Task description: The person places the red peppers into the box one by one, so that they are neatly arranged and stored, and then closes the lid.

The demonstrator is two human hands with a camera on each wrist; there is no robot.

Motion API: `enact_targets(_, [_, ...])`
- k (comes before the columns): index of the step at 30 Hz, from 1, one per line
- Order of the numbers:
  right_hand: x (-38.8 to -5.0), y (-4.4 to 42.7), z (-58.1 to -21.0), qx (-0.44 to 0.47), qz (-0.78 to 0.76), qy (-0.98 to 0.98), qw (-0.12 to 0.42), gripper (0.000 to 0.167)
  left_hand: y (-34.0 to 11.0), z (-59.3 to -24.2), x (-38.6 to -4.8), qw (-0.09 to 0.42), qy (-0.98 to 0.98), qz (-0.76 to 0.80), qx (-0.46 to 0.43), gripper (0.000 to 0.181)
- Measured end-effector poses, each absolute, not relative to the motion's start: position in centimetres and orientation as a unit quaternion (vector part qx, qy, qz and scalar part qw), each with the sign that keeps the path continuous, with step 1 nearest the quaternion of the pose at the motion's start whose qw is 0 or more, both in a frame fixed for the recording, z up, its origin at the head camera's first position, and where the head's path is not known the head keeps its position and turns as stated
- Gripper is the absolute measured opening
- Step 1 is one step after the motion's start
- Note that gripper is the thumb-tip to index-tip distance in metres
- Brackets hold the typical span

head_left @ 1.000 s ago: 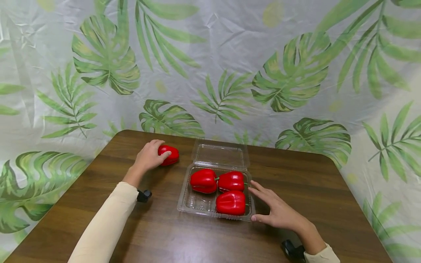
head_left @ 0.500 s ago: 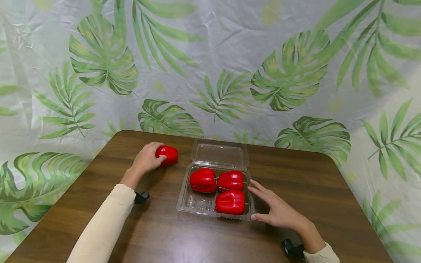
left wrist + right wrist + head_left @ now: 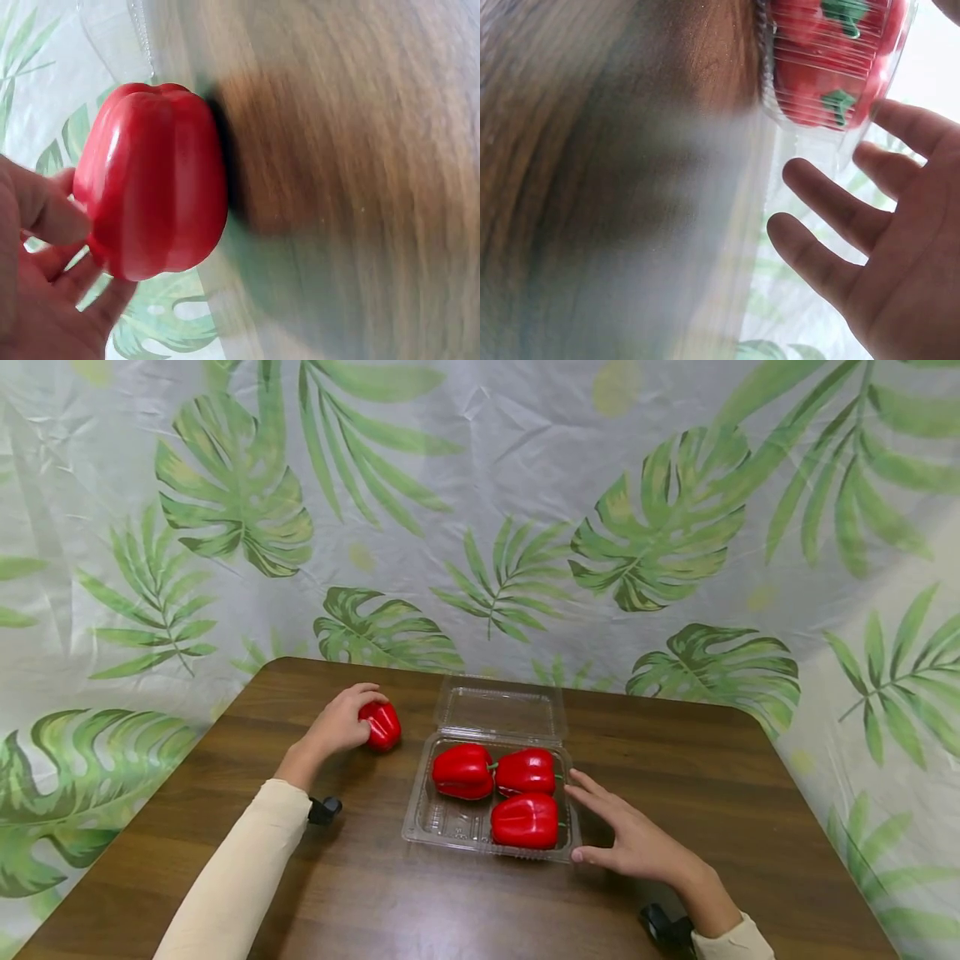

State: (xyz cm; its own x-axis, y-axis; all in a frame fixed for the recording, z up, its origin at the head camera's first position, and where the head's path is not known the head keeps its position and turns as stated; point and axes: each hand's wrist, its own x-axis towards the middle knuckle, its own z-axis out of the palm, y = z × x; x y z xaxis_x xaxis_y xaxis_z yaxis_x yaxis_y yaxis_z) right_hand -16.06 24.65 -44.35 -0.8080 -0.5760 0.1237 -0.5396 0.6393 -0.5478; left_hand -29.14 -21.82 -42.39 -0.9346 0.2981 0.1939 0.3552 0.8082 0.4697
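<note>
At the far left of the table, my left hand (image 3: 339,723) grips a red bell pepper (image 3: 384,727) between thumb and fingers. In the left wrist view that bell pepper (image 3: 154,180) is close to the tabletop, its lobed end showing; whether it touches the wood I cannot tell. Three more red bell peppers with green stems, one of them at the front right (image 3: 525,822), lie in a clear plastic clamshell box (image 3: 453,827). My right hand (image 3: 637,835) is beside the box's right edge, its fingers spread, fingertips at the rim. The right wrist view shows those extended fingers (image 3: 821,199).
The box's transparent lid (image 3: 501,712) lies folded back toward the table's far edge. The brown wooden table (image 3: 420,910) has rounded far corners. Behind it hangs a leaf-printed curtain (image 3: 517,477).
The bell pepper under my left hand has turned, so its end now points more toward me. My left hand has shifted slightly with it. The right hand and box stay put.
</note>
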Motion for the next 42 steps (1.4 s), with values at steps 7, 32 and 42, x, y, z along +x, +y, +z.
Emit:
enact_targets(7, [-16.1,24.6,-44.2,-0.304,-0.285,0.908,0.036,0.085,-21.2,-42.6,-28.9,0.097,-0.966,-0.198,-0.138,0.048])
enact_targets(32, [-16.1,24.7,-44.2,-0.309,-0.277,0.909,0.037,0.084,-20.3,-42.5,-28.2,0.073,-0.980,-0.161,-0.093,0.070])
enact_targets(42, [-15.8,24.7,-44.2,-0.321,-0.260,0.911,0.010,0.082,-20.7,-42.7,-28.1,0.033,-0.972,-0.184,-0.141,0.071])
